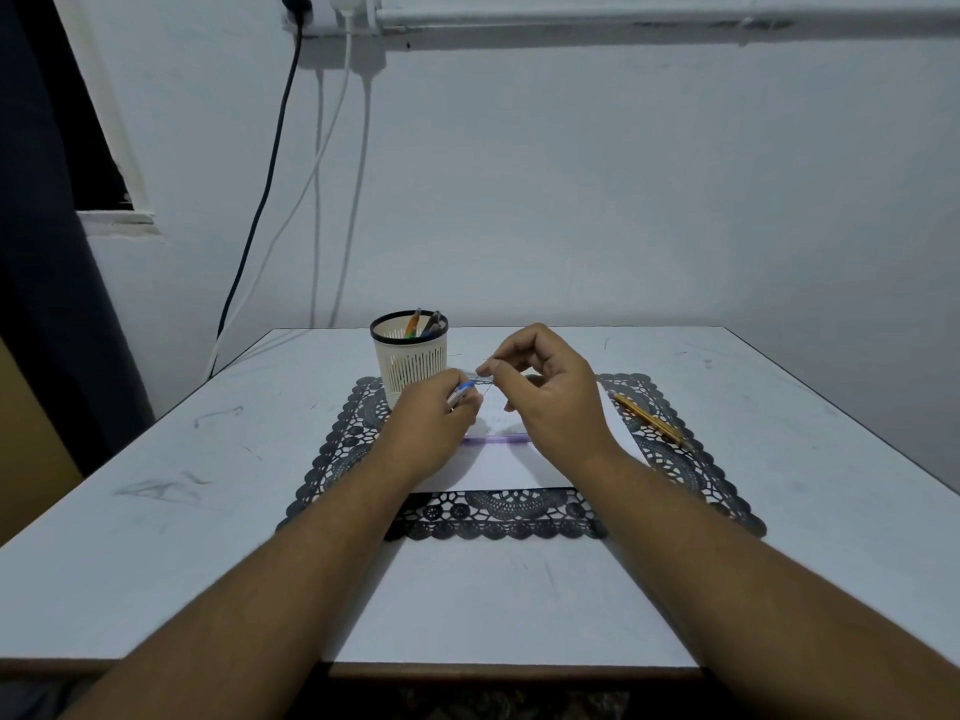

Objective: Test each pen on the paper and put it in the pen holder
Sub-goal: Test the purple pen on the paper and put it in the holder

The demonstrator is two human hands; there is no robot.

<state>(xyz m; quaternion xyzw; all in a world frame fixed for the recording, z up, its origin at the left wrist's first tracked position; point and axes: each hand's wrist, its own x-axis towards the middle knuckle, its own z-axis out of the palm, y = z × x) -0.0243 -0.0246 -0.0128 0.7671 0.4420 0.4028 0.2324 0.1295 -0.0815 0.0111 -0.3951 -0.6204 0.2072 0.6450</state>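
The counter (pixel 519 605) carries a dark lace mat (pixel 691 459), and on that lies the paper (pixel 493 467), right under both hands, with a purple line across it and faint marks near the fingers. The holder (pixel 410 356) stands just beyond the left hand (pixel 428 420), touching or nearly touching its knuckles, and at least two pens (pixel 423 323) already stand in it, so part of the job looks done. The left hand is curled round a blue-and-white pen (pixel 461 393), whose far end points toward the right hand (pixel 545 392). The right hand's thumb and forefinger are pinched together at that end; it may be pulling the cap or holding the tip, too small to tell. This pen seems to be in testing and has yet to go into the holder. An orange pen (pixel 652 420) lies on the mat, well out past the right hand, apparently still to be tested. Nothing blocks the way to the holder; cables (pixel 317 174) hang down the wall behind it.
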